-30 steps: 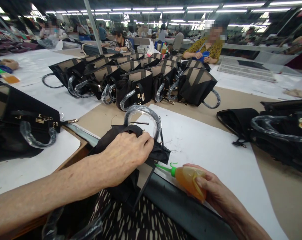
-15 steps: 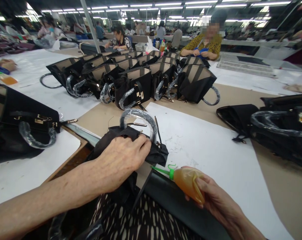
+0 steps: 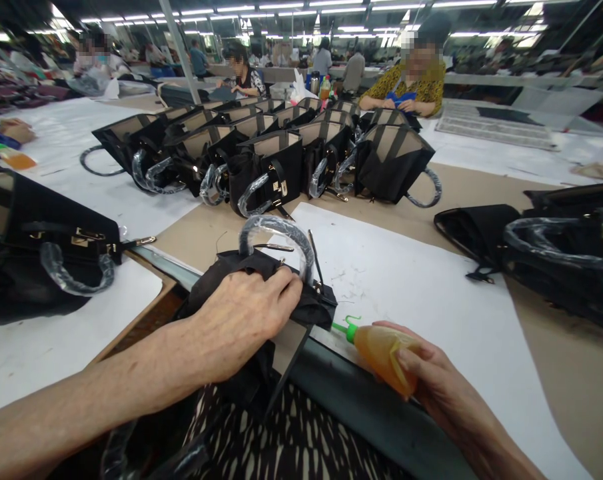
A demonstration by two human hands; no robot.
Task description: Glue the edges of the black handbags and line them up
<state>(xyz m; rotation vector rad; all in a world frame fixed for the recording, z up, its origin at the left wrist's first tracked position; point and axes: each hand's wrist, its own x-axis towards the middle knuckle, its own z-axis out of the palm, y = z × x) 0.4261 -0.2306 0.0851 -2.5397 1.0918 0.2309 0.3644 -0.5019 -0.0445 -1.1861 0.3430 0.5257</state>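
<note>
Left hand (image 3: 254, 307) grips black bag (image 3: 315, 308) | right hand (image 3: 438, 370) holds bottle (image 3: 385, 353), nozzle (image 3: 342, 329) perhaps touching | table edge (image 3: 354, 387) below | white paper (image 3: 431, 300) beyond

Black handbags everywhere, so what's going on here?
A person's left hand holds one black handbag at the table's near edge, its plastic-wrapped handle standing up. The right hand holds a soft bottle of amber liquid, green nozzle pointing toward that bag. Farther off, more black handbags stand grouped together.

Bags (image 3: 291, 167) across our table (image 3: 581, 373)
We have one bag (image 3: 288, 347) at the near edge, a bottle (image 3: 385, 357) to its right, others behind, left and right.
</note>
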